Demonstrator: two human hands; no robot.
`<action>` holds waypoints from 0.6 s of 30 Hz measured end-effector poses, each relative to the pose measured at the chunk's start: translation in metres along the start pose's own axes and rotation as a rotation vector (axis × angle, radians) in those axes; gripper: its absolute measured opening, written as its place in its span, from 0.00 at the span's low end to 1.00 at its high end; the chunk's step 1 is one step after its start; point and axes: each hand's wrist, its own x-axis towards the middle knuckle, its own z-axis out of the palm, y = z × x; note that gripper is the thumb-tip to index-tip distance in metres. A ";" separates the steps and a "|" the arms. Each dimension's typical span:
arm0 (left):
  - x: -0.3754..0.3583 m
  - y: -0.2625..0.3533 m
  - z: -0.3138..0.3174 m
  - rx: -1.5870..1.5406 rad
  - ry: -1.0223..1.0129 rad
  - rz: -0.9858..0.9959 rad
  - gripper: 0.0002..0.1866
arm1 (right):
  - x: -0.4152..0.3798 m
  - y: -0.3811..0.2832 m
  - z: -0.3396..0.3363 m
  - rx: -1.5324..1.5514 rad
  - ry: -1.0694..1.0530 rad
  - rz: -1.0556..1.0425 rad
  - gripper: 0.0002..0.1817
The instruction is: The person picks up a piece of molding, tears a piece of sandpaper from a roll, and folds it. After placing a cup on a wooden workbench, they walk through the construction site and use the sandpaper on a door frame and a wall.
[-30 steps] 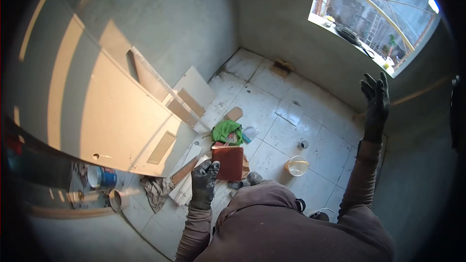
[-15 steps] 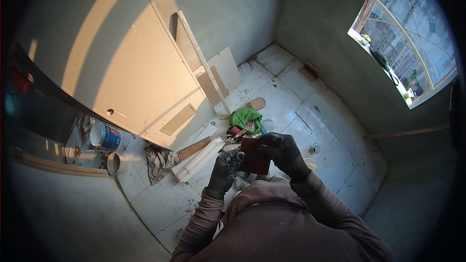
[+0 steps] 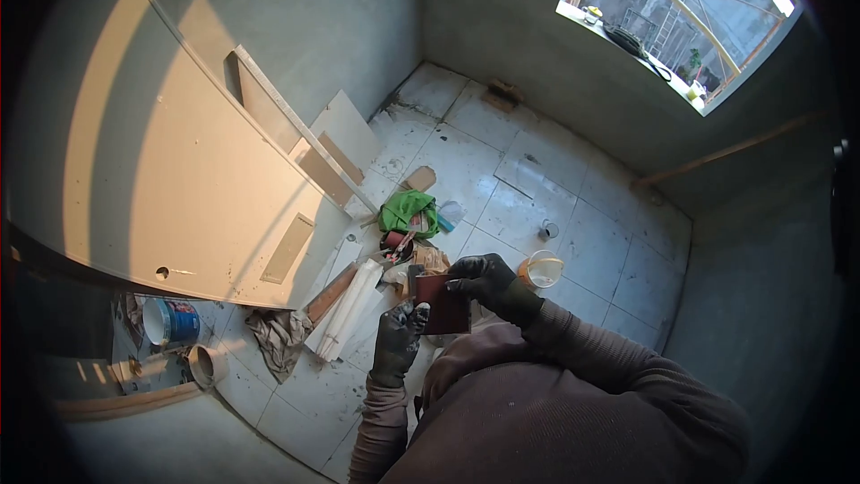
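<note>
A dark reddish-brown sheet of sandpaper [image 3: 446, 309] is held in front of my chest, over the cluttered floor. My right hand [image 3: 491, 287], in a dark glove, pinches its upper right part. At the sheet's left edge, my gloved left hand [image 3: 400, 333] is closed with curled fingers; its exact grip is partly hidden. A narrow dark edge shows behind the sheet's upper left corner, too small to make out. Just beyond my hands lie a green bag [image 3: 409, 215] and a reddish roll [image 3: 392, 240] among small tools.
A large tan board [image 3: 206, 170] leans at left, with smaller panels [image 3: 345, 130] behind it. White strips [image 3: 351, 309] and a crumpled cloth [image 3: 276, 341] lie on the tiles. A bucket [image 3: 170, 323] stands at left, an orange-rimmed tub [image 3: 540, 271] at right. The window sill [image 3: 627, 52] holds cable.
My view has turned to the right, so the room has shifted left in the picture. The left hand sits slightly lower against the sheet, and the tub beside my right arm now shows more fully.
</note>
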 end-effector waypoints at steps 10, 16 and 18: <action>0.090 -0.004 0.031 0.397 -0.012 0.059 0.13 | 0.027 -0.011 -0.082 -0.364 -0.054 -0.080 0.19; 0.198 0.037 0.088 0.758 -0.285 0.520 0.11 | 0.098 -0.016 -0.174 -0.645 -0.100 -0.291 0.23; 0.251 0.035 0.106 0.736 -0.285 0.519 0.13 | 0.131 -0.008 -0.209 -0.770 -0.099 -0.331 0.17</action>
